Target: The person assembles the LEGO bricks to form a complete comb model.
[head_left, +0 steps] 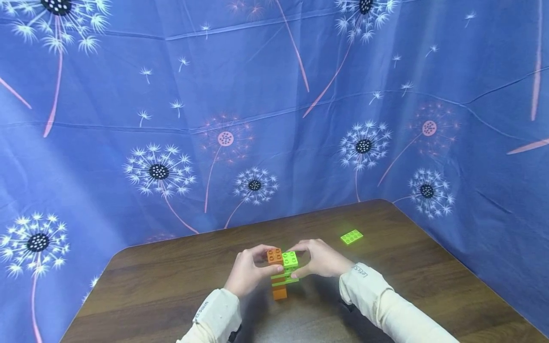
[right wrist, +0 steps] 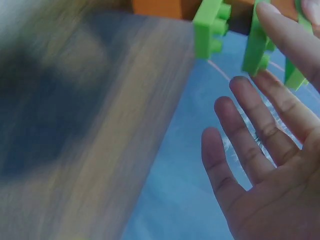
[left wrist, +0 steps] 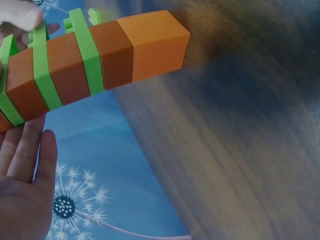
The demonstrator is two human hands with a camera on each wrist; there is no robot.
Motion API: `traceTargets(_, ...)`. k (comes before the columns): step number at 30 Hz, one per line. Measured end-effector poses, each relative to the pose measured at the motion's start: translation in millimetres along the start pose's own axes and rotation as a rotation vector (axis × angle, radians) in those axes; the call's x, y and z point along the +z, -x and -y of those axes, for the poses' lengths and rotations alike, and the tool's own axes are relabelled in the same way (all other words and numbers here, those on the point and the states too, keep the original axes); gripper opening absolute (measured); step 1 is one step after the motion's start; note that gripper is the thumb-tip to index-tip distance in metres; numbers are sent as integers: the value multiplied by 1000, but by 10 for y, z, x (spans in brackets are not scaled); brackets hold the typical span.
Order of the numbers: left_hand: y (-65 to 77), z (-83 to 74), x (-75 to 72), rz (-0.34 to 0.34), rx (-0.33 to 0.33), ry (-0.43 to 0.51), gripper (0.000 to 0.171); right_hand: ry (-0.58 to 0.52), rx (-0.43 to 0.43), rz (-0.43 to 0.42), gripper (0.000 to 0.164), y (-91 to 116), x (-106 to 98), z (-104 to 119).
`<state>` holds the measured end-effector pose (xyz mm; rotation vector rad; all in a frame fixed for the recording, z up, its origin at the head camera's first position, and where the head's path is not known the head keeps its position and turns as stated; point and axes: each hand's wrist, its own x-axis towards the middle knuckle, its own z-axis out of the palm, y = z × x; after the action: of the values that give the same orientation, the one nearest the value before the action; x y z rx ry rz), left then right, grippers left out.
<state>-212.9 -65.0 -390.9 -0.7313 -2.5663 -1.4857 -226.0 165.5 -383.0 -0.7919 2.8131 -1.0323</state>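
Observation:
In the head view, a tower of orange toy building bricks (head_left: 279,292) with thin green plates between them stands upright between both hands. Green plates (left wrist: 86,52) jut out to one side of the orange column (left wrist: 155,47), studs showing. On top, an orange brick (head_left: 275,256) sits beside a green brick (head_left: 290,258). My left hand (head_left: 249,271) grips the upper orange part between thumb and fingers. From the other side, my right hand (head_left: 322,258) pinches the green part with thumb and index finger; its other fingers (right wrist: 250,145) are spread. Whether the tower's foot touches the table I cannot tell.
A loose green plate (head_left: 351,237) with studs up lies on the brown wooden table (head_left: 184,281), behind and right of my right hand. Blue cloth (head_left: 274,119) with a dandelion print hangs along the table's far and right edges.

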Motion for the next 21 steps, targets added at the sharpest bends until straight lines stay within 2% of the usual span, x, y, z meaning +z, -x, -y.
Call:
traceTargets(3, 14, 4, 16, -4, -16, 34, 41, 0, 32, 8, 55, 57, -50, -69)
traceTargets(8, 24, 28, 57, -27, -31, 72, 41, 55, 32, 16, 52, 147, -155, -253)
traceTargets(16, 37, 41, 94, -49, -20, 77, 40, 188, 23, 10, 46, 254, -288, -675)
traceTargets(21, 46, 42, 109, -67, -18, 79, 40, 209, 104, -4, 42, 248, -387, -905)
